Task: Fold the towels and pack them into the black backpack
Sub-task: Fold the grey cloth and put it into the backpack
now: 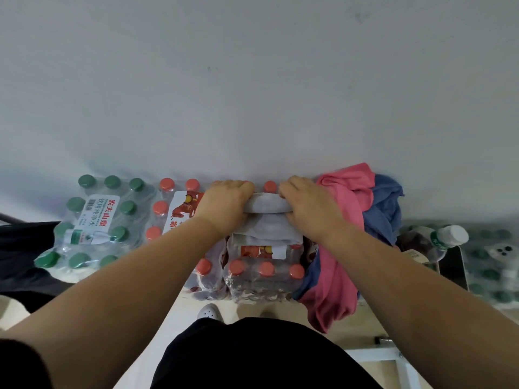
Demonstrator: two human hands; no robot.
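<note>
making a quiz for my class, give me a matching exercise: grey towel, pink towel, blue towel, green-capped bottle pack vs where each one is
1 grey towel
2 pink towel
3 blue towel
4 green-capped bottle pack

a far left
b draped over another towel
c gripped by left hand and right hand
d partly under another towel

Pairs: 1-c, 2-b, 3-d, 4-a

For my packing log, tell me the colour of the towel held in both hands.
Light grey; the towel shows best in the head view.

three towels (266,204), four bottle packs (92,223), one loose bottle (446,238)
</note>
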